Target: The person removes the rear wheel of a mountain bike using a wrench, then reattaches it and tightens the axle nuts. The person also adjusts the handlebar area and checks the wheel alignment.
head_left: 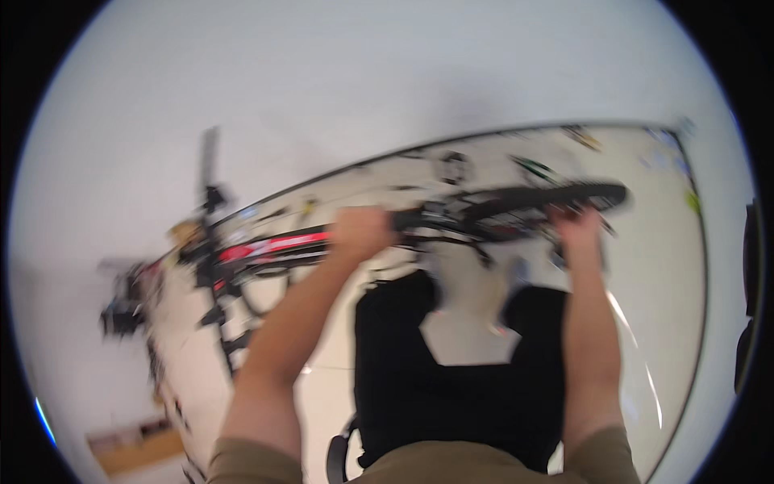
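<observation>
A black and red bicycle [282, 242] lies crosswise in front of me, blurred by motion. My left hand [360, 231] is closed round its frame, near the front end. My right hand [574, 230] reaches into the front wheel [516, 202] at the right, fingers bent at its lower side; whether they hold the rim or another part is unclear. The seat post end stands up at the left. My legs in black trousers are below the bicycle.
Scattered tools [532, 165] and small parts lie on the pale floor [645, 242] beyond the bicycle, along a dark-edged white wall [363, 89]. At the left stands a dark, blurred object [121, 298], with a wooden piece [137, 448] lower down.
</observation>
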Demonstrator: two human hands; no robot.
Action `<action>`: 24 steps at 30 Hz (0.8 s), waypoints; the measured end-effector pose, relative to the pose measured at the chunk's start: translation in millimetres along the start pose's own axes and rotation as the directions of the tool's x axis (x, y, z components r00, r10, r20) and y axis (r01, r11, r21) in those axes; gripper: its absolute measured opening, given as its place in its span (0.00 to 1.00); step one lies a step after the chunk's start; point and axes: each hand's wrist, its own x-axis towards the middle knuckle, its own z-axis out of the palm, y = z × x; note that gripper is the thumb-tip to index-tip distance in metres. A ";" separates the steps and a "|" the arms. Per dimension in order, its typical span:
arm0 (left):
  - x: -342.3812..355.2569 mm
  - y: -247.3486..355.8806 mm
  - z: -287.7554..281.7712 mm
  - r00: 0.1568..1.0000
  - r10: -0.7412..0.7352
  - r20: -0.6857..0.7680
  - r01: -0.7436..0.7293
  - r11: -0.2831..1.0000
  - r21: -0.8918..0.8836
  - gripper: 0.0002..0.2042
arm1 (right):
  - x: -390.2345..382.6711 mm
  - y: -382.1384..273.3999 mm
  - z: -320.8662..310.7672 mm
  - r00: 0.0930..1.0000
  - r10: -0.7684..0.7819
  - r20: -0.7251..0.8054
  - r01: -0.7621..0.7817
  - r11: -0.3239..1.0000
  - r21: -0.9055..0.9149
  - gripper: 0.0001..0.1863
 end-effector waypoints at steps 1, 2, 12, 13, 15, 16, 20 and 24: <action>0.5 3.8 -8.0 0.997 0.037 0.072 -0.035 0.999 -0.030 0.16 | 8.3 -2.4 -10.7 0.997 -0.064 0.043 0.063 0.998 0.009 0.24; -1.5 -2.7 0.0 0.999 0.017 0.051 -0.014 0.999 -0.044 0.14 | 4.7 4.0 -25.3 0.982 -0.150 0.114 0.175 0.951 -0.254 0.21; -26.3 2.7 35.7 0.989 0.138 -0.060 -0.144 0.983 -0.114 0.10 | 72.7 -54.0 -114.6 0.852 -0.394 0.344 0.076 -0.557 -0.827 0.34; -12.6 9.5 24.8 0.980 0.156 -0.126 -0.170 0.979 -0.115 0.09 | 101.8 -85.2 -114.5 0.806 -0.468 0.362 0.046 -0.561 -0.827 0.38; -3.4 15.3 26.8 0.975 0.155 -0.158 -0.176 0.975 -0.132 0.08 | 117.4 -99.6 -118.3 0.824 -0.495 0.274 0.112 -0.332 -0.937 0.36; 0.0 17.4 24.1 0.972 0.160 -0.171 -0.183 0.975 -0.126 0.08 | 122.5 -103.0 -117.4 0.835 -0.504 0.222 0.161 -0.162 -0.974 0.35; -0.9 15.6 13.3 0.958 0.198 -0.208 -0.220 0.971 -0.092 0.06 | 139.0 -104.3 -114.4 0.897 -0.442 0.025 0.239 0.435 -0.868 0.33; -3.7 10.3 13.3 0.970 0.165 -0.177 -0.191 0.972 -0.140 0.06 | 149.7 -93.9 -111.2 0.941 -0.327 -0.092 0.199 0.750 -0.631 0.30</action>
